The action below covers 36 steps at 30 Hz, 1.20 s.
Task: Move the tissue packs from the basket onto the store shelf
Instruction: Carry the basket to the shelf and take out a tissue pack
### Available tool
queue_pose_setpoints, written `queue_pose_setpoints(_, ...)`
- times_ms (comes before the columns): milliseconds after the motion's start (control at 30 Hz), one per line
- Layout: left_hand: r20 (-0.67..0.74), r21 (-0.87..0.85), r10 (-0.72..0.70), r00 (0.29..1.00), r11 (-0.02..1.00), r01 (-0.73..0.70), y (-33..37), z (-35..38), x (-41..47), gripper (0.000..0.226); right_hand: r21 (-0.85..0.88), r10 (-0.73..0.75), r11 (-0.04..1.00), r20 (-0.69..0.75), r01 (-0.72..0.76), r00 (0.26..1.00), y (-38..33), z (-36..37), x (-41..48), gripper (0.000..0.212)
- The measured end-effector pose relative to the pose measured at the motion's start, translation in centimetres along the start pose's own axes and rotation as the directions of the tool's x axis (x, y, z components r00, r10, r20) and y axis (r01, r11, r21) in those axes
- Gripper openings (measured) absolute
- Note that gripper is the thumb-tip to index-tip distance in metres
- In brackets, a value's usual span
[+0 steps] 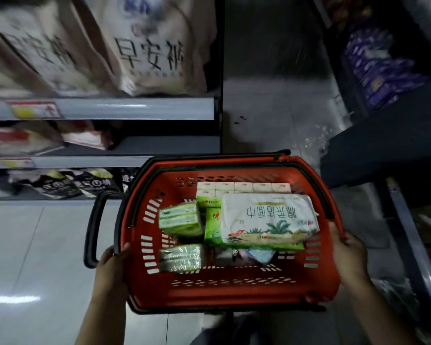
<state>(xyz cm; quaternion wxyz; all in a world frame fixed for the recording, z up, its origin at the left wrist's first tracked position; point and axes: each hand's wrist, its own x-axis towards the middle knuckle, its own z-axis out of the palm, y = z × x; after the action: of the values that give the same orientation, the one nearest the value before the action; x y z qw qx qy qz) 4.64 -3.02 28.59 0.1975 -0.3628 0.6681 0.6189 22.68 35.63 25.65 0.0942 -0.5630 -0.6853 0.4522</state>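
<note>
A red basket [230,290] is carried in both hands above a pale floor [35,245], in front of a grey store shelf [110,109]. The largest of the tissue packs [268,219] lies on top inside it, white with palm-tree art, its big characters upside down to the camera and reading 棉柔洁面巾, with a small "80" beside them. To its left sit two green bundles [181,220], print too blurred to read, and a clear-wrapped bundle [181,257] below them; a row of small pale packets [244,188] lines the far wall. On the shelf stand large cream bags [149,46] printed 早安裤, and dark bags [67,184] sit on the lowest level. The left hand [112,266] reaches up from below, fingers curled over the left rim beside the hanging black handle [92,225]. The right hand [348,255] clasps the right rim, fingers wrapped around the edge.
</note>
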Motion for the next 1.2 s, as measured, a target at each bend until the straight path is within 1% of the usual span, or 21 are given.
queue_pose_setpoints(133, -0.005, 0.004, 0.023, 1.000, 1.000, -0.023, 3.3, -2.9, -5.9, 0.029, 0.037, -0.013, 0.999, 0.023, 0.012, 1.000, -4.0, -4.9, -4.0, 0.045)
queue_pose_setpoints(267, -0.040, -0.002, 0.055, 0.998, 0.998, -0.055, 6.2, -5.0, -11.2, 0.032, 0.089, -0.004, 0.996, 0.066, -0.002, 0.998, -7.3, -8.9, -7.5, 0.036)
queue_pose_setpoints(433, -0.061, -0.026, 0.114, 0.992, 0.993, -0.115, 9.2, -7.3, -16.9, 0.030, 0.132, -0.031, 0.991, 0.073, 0.022, 0.997, -11.0, -13.1, -11.0, 0.034)
queue_pose_setpoints(500, -0.056, -0.045, 0.134, 0.989, 0.990, -0.137, 10.5, -8.0, -18.6, 0.030, 0.142, -0.016, 0.990, 0.087, 0.003, 0.996, -12.2, -14.6, -12.1, 0.033)
queue_pose_setpoints(600, -0.066, -0.064, 0.193, 0.979, 0.978, -0.197, 12.2, -9.0, -20.7, 0.024, 0.156, -0.001, 0.988, 0.103, -0.015, 0.995, -13.7, -15.9, -13.7, 0.032)
queue_pose_setpoints(700, -0.085, -0.095, 0.208, 0.974, 0.972, -0.216, 13.5, -10.3, -21.9, 0.029, 0.200, -0.072, 0.978, 0.091, 0.052, 0.993, -15.8, -16.4, -15.8, 0.020)
queue_pose_setpoints(800, -0.078, -0.105, 0.195, 0.978, 0.974, -0.202, 13.9, -12.0, -21.8, 0.033, 0.185, -0.099, 0.979, 0.082, 0.082, 0.992, -17.5, -15.9, -17.4, 0.027)
queue_pose_setpoints(967, -0.041, -0.129, 0.192, 0.980, 0.972, -0.196, 14.5, -16.4, -21.4, 0.023, 0.165, -0.094, 0.983, 0.067, 0.082, 0.993, -18.9, -13.4, -20.3, 0.027)
queue_pose_setpoints(1100, -0.044, -0.125, 0.201, 0.979, 0.971, -0.205, 16.4, -20.7, -20.2, 0.030, 0.162, -0.090, 0.984, 0.101, 0.073, 0.991, -20.6, -10.7, -23.9, 0.026)
queue_pose_setpoints(1200, -0.057, -0.138, 0.209, 0.976, 0.967, -0.215, 17.4, -23.7, -19.1, 0.029, 0.179, -0.086, 0.982, 0.124, 0.063, 0.989, -21.8, -8.6, -25.8, 0.025)
